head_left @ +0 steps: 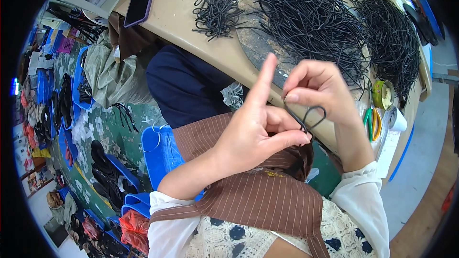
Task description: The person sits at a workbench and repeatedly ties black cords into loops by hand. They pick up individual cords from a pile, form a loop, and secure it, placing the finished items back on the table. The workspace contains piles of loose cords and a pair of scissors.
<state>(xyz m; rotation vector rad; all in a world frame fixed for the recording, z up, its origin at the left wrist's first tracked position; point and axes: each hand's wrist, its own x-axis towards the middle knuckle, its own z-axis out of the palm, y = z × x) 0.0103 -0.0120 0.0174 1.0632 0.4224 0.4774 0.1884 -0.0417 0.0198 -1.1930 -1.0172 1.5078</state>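
Observation:
A thin black cord (316, 110), bent into a loop, hangs between my two hands above my lap. My left hand (260, 131) pinches its lower part between thumb and curled fingers, with the index finger stretched up. The upper end is between the thumb and fingertips of my right hand (318, 88). Just beyond them on the table lies a large heap of straight black cords (306, 14). To its left sits a small pile of looped cords (217, 9), and to its right another dense heap of cords (389, 38).
On the tan table (181, 5) lie a dark phone (141, 2), a small round green tin (382, 94), green-and-orange-handled scissors (372, 123) and a white roll (397, 119). Blue bins (160, 148) and a pale sack (119, 74) stand on the green floor at left.

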